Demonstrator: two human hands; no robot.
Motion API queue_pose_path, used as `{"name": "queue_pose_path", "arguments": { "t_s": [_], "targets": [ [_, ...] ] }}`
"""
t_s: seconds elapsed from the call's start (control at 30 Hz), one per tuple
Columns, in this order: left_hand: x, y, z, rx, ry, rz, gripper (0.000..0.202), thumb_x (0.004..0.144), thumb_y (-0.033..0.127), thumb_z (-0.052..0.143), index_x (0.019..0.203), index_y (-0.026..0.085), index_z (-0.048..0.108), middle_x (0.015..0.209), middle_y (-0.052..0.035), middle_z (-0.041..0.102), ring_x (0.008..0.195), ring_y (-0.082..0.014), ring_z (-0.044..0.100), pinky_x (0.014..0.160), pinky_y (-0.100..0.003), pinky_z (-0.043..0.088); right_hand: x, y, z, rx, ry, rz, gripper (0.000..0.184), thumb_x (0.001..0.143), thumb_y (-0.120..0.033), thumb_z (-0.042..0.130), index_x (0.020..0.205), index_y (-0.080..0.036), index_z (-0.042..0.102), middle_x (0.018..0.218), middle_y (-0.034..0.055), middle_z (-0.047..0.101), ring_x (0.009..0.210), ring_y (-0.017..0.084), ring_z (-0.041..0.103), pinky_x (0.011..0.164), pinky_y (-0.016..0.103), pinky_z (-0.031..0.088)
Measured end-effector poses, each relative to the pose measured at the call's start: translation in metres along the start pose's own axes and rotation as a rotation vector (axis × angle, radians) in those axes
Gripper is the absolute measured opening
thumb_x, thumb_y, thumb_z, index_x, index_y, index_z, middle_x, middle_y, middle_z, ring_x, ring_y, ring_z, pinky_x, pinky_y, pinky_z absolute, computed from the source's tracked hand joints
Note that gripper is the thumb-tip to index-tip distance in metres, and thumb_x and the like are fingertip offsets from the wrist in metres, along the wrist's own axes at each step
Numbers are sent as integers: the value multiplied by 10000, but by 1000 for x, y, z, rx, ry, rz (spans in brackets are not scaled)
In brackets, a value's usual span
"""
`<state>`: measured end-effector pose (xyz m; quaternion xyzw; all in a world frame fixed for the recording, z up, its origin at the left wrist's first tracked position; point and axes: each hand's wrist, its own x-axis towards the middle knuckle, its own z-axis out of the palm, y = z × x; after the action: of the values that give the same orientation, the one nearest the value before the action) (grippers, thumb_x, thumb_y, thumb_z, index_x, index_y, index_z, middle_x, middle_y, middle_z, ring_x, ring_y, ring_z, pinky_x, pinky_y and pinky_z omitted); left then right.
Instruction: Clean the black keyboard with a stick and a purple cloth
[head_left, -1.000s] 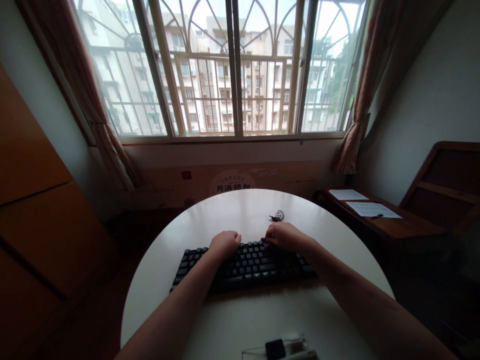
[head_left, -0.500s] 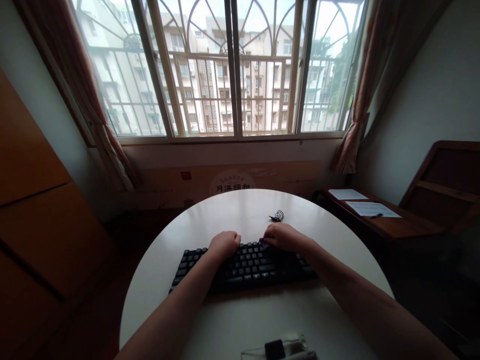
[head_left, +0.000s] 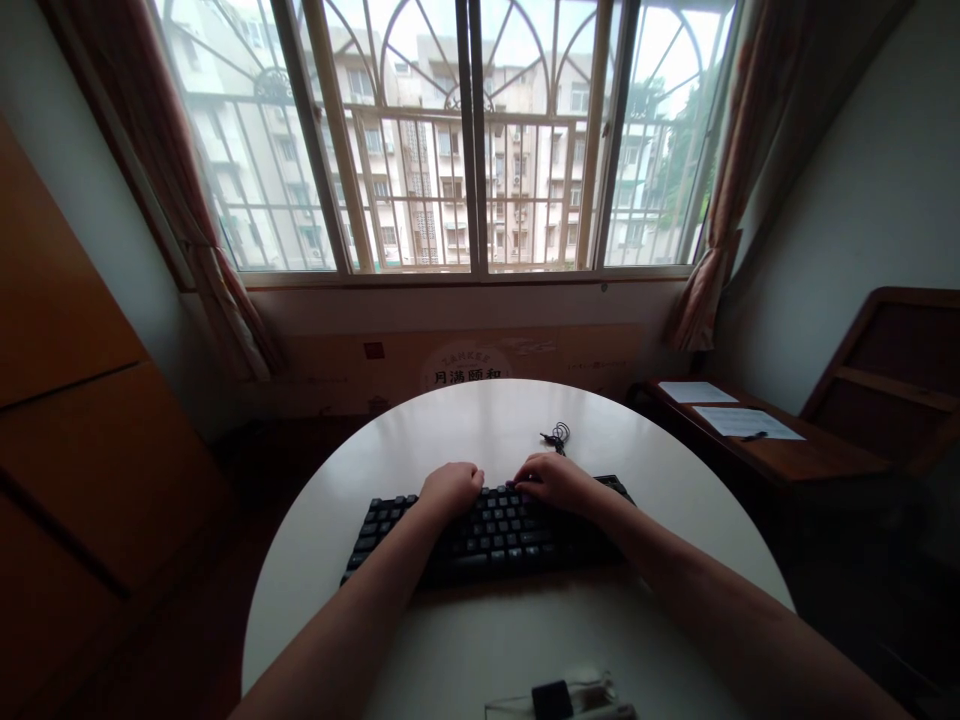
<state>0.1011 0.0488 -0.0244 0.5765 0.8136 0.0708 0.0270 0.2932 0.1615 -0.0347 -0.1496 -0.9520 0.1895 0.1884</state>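
Note:
A black keyboard (head_left: 491,552) lies across the round white table in front of me. At its far edge, left of the middle, my left hand (head_left: 451,488) is closed, its fingers curled down against the keyboard's back edge. My right hand (head_left: 553,482) is pinched over the top row of keys, a little right of the left hand. Between its fingertips shows a bit of something purple (head_left: 511,485) that looks like a cloth, mostly hidden. My right hand and forearm cover part of the keyboard's right side. A coiled black cable (head_left: 557,437) rests just beyond the right hand.
The round white table (head_left: 322,640) carries a pale object with a black block (head_left: 552,700) at its near edge, partly cut off. To the right, a wooden chair (head_left: 840,455) holds paper sheets (head_left: 748,422) and a pen. A barred window fills the back.
My right hand has slid left along the top of the keyboard with the purple piece, uncovering the keyboard's far right corner. My left hand stays in place; the view shifted slightly.

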Motion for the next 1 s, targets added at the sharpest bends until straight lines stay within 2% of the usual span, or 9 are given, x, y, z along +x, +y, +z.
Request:
{"name": "queue_pose_path", "arguments": {
  "t_s": [0.1, 0.3, 0.43, 0.5, 0.6, 0.77, 0.9, 1.0],
  "targets": [
    [0, 0, 0, -2, 1, 1, 422, 889, 406, 318, 861, 224, 698, 966, -96, 715, 908, -259, 638, 747, -348, 473, -1, 0, -6, 4, 9, 6, 229, 858, -352, 593, 928, -201, 749, 898, 43, 688, 812, 133, 610, 758, 220, 430],
    [1, -1, 1, -3, -5, 1, 433, 882, 421, 317, 868, 220, 700, 972, -109, 713, 911, -269, 638, 746, -357, 475, 0, -5, -13, 79, 138, 2, 302, 916, -367, 511, 910, -174, 744, 896, 57, 682, 803, 126, 598, 738, 216, 428],
    [0, 0, 0, -2, -4, 0, 433, 882, 416, 310, 871, 224, 697, 975, -107, 713, 919, -273, 637, 753, -365, 475, -1, -2, -10, 78, 52, -33, 281, 904, -320, 514, 915, -163, 747, 889, 68, 686, 806, 136, 609, 771, 228, 445],
    [0, 0, 0, -1, -5, 0, 433, 883, 414, 308, 867, 224, 697, 973, -105, 714, 918, -273, 638, 755, -367, 476, -2, -1, -8, 101, 6, -52, 254, 878, -270, 528, 979, -176, 742, 933, 64, 691, 842, 141, 619, 804, 231, 456],
    [0, 0, 0, 0, -5, 3, 431, 884, 411, 310, 866, 222, 698, 972, -106, 715, 923, -272, 638, 762, -366, 478, -3, 1, -8, 159, -27, -74, 319, 813, -168, 540, 1076, -207, 717, 1012, 43, 689, 910, 140, 626, 849, 226, 463],
    [0, 0, -1, 0, -4, 6, 431, 889, 408, 315, 879, 219, 702, 988, -109, 714, 934, -267, 638, 769, -355, 480, -1, -3, -7, 183, 27, -45, 270, 753, -127, 566, 957, -174, 737, 926, 37, 704, 845, 135, 636, 809, 223, 478],
    [0, 0, 0, 2, -3, 13, 436, 896, 410, 313, 882, 221, 706, 982, -106, 715, 929, -265, 640, 768, -352, 481, 3, -12, 4, 315, 86, 4, 259, 810, -178, 552, 1006, -176, 721, 963, 36, 705, 886, 142, 647, 823, 230, 491],
    [0, 0, 0, 4, 1, 18, 430, 899, 399, 317, 886, 220, 708, 994, -106, 714, 943, -261, 639, 773, -344, 480, 5, -18, 11, 265, 84, -21, 251, 815, -196, 574, 1015, -195, 727, 967, 39, 701, 899, 149, 640, 842, 243, 483]
  ]
}}
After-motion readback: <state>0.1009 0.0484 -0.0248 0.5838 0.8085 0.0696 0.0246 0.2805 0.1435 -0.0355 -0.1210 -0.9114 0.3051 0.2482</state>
